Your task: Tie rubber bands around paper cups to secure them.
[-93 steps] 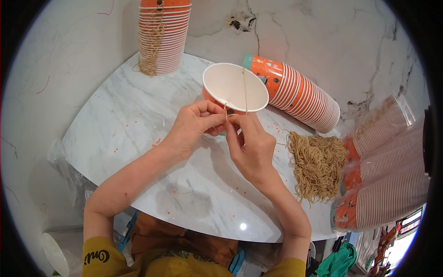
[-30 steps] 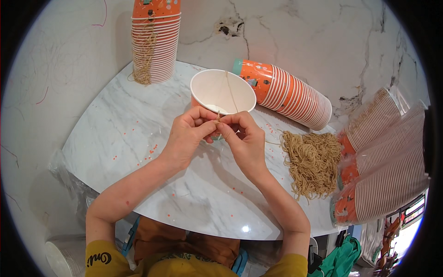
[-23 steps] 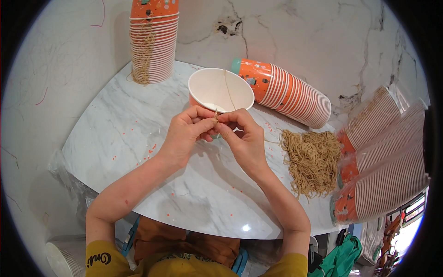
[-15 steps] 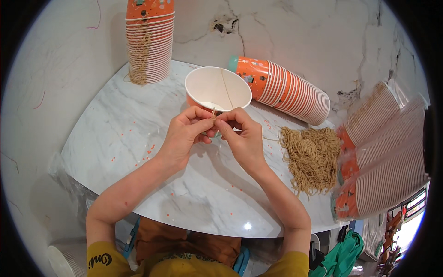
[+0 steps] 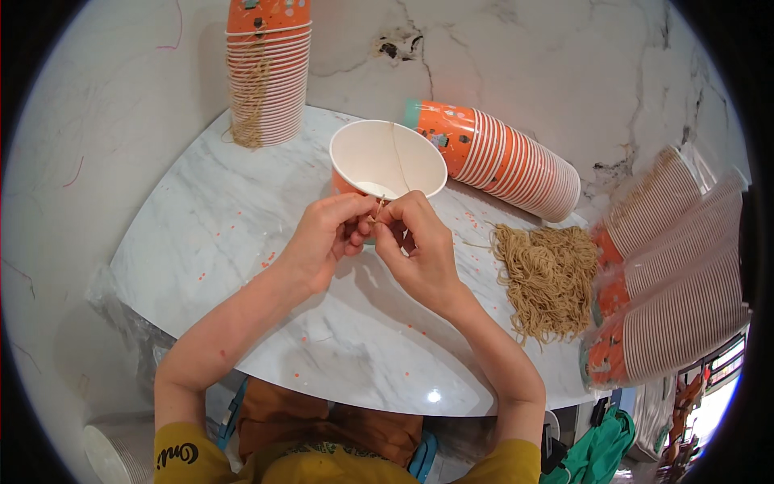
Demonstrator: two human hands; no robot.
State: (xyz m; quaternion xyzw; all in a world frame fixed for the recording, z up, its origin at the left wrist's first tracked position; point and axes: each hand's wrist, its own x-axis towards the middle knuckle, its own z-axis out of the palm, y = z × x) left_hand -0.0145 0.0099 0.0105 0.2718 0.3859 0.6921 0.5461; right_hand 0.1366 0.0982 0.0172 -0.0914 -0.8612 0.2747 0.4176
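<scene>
An orange paper bucket with a white inside (image 5: 363, 153) stands on the table in front of me, tilted slightly toward me. A thin tan string (image 5: 399, 161) runs across its inside from the far rim to the near rim. At the near rim my left hand (image 5: 318, 238) is closed, fingertips pinching the string. My right hand (image 5: 425, 250) faces it, thumb and forefinger also pinched on the string. The fingers hide most of the string between them and the bucket's near wall. A heap of tan strings (image 5: 548, 282) lies right of my right forearm.
A stack of orange buckets (image 5: 268, 97) stands at the back left, strings draped down it. Another stack (image 5: 512, 161) lies on its side behind the bucket. Plastic-wrapped stacks (image 5: 669, 315) lie at the right edge. Small orange bits are scattered over the marble-patterned table (image 5: 201, 234).
My fingertips have shifted on the string, and the right thumb has bent and drawn slightly apart from the left one. The whole view has moved a little.
</scene>
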